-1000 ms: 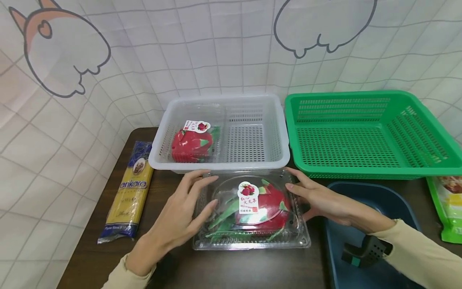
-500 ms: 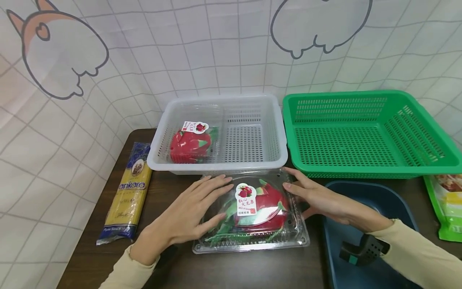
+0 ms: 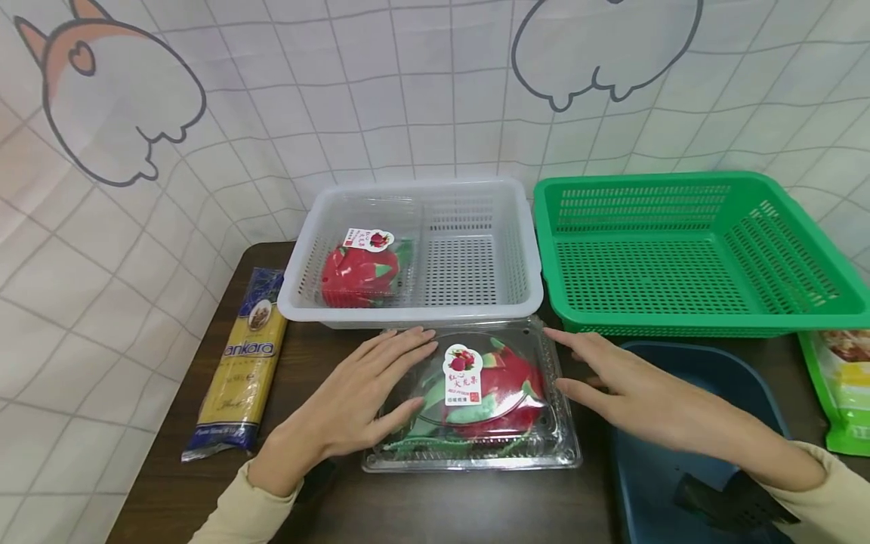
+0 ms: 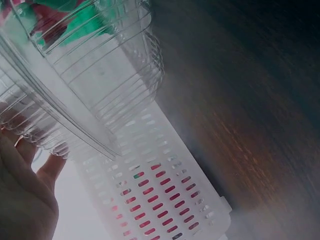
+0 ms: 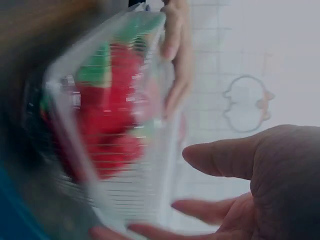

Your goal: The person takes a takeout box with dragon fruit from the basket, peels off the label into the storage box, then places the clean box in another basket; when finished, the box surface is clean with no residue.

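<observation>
A clear plastic box (image 3: 492,452) with a white label stands on the dark table; red and green dragon fruit (image 3: 516,378) shows through its lid. On the left part of the lid rests my left hand (image 3: 350,400), fingers stretched out. The left wrist view shows its fingertips by the ribbed wall of the box (image 4: 107,70). My right hand (image 3: 652,393) is at the box's right edge with fingers extended and thumb apart. In the right wrist view a gap shows between the right hand (image 5: 280,185) and the box (image 5: 115,115); nothing is in its fingers.
Behind the box a white basket (image 3: 408,313) holds another dragon fruit package (image 3: 360,272). A green basket (image 3: 652,276) stands right of it. Under my right forearm lies a dark blue bin (image 3: 635,483). Yellow pasta packet (image 3: 238,370) at left; green bag (image 3: 846,393) at far right.
My left hand has slid farther onto the lid, fingers straightening. The right hand has let go of the box's right edge and drawn back to the right. The box has barely moved.
</observation>
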Tool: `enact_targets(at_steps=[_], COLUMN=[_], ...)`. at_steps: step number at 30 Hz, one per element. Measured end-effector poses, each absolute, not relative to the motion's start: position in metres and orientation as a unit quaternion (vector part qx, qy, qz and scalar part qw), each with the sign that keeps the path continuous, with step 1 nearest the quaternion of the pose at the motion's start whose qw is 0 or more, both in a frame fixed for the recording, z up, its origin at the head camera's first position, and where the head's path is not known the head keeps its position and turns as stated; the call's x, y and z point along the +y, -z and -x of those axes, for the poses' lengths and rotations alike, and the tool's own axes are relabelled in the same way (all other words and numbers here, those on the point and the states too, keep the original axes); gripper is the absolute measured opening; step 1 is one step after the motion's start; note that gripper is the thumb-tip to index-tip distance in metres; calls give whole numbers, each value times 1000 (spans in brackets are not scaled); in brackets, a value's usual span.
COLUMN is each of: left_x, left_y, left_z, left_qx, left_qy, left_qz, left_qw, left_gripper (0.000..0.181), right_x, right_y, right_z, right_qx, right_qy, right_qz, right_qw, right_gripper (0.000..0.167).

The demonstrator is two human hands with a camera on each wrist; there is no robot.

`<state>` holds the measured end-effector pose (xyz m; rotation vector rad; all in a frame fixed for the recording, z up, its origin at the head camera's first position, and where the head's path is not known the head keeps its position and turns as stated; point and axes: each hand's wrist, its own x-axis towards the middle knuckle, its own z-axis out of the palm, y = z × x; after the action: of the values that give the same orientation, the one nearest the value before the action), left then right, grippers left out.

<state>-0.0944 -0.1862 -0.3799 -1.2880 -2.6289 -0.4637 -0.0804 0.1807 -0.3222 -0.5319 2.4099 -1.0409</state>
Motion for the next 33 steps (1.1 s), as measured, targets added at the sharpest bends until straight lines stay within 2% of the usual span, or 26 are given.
enact_targets(at_steps=[6,10,15,21,33], left_x=[-187,-187,-187,-187,-185], left_y=[379,380,382,382,382], left_z=[94,93,93,94,95], left_qx=[-888,-890,-891,-890,-889], left_qy=[153,151,150,156,160], left_qz=[425,422,419,421,422], left_qw=[86,82,85,83,73], left_gripper=[67,67,66,65,64], right_x=[172,155,128,103,87], right_y=[299,286,279,287,298], right_z=[81,91,113,136,145], right_qx=[883,867,841,831,832], right_qy=[348,351,339,312,304], right_qz=[265,318,384,413,405], right_qw=[169,157,177,205,225], right_gripper=[40,30,30,29,26])
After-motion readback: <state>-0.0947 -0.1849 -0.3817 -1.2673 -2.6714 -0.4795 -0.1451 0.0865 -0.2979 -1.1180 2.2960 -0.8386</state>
